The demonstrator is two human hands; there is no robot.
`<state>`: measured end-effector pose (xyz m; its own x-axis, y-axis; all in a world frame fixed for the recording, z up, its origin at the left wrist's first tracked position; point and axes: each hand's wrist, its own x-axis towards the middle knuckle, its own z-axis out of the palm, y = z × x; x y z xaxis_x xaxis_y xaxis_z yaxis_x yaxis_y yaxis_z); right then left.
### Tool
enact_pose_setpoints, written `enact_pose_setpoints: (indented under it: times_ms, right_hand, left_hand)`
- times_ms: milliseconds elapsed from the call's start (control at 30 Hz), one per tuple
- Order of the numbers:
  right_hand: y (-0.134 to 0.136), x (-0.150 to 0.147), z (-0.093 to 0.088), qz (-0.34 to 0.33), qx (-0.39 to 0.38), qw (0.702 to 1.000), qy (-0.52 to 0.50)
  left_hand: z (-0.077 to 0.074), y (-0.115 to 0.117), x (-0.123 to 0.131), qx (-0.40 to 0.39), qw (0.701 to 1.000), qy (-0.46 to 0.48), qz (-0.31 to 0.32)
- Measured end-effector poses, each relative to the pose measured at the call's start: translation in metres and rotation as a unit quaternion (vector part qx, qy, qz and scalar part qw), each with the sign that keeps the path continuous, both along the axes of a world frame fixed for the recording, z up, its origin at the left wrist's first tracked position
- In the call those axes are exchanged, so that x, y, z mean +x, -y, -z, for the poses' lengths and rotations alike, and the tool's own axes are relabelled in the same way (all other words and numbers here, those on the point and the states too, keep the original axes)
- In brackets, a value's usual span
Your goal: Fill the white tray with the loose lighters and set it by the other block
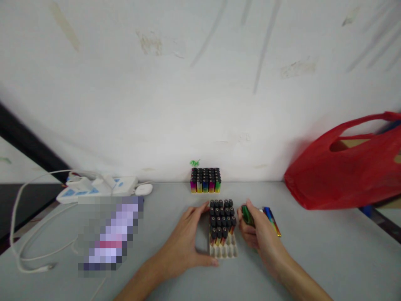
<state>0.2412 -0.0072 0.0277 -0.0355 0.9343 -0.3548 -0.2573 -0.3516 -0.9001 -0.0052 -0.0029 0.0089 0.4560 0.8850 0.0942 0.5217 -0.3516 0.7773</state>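
The grey table bore a red bag at right. My left hand was spread wide around the left side of the tray. My right hand, just right of it, was curled closed on a green lighter. Black-topped lighters stood in the tray's farther rows.

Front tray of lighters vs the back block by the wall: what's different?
The front tray has bare slots at its near end; the back block has a full nearest row.
The front tray sits between the left hand and right hand; the back block stands beyond both, by the wall.
Shared: both hold upright, black-topped lighters in rows.
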Motion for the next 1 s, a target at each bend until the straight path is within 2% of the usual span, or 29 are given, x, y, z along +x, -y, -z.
enact_pose_setpoints:
  times_ms: [133,367,467,633,700,833,1000]
  right_hand:
    - [-0.001,0.0,-0.006,0.053,0.098,0.992,0.05]
    - [-0.002,0.008,-0.006,0.088,0.176,0.975,0.098]
    - [-0.002,0.014,-0.009,0.081,0.204,0.971,0.098]
    - [0.0,0.023,-0.026,-0.007,0.249,0.959,0.135]
    - [0.002,0.025,-0.03,-0.075,0.255,0.954,0.135]
    - [0.005,0.026,-0.027,-0.208,0.211,0.946,0.13]
    - [0.005,0.025,-0.022,-0.256,0.181,0.936,0.158]
  left_hand:
    - [-0.002,0.0,0.0,-0.005,1.0,0.004,-0.002]
    - [-0.003,0.001,0.001,-0.005,1.0,-0.003,0.0]
    - [-0.001,0.0,0.0,-0.002,1.0,0.001,0.0]
    - [-0.001,-0.001,0.0,-0.009,1.0,0.006,-0.002]
    - [-0.001,-0.001,0.001,-0.011,1.0,0.006,0.0]
    - [0.001,-0.001,0.001,-0.006,1.0,0.0,0.0]
    - [0.001,0.0,0.001,-0.004,1.0,-0.002,-0.003]
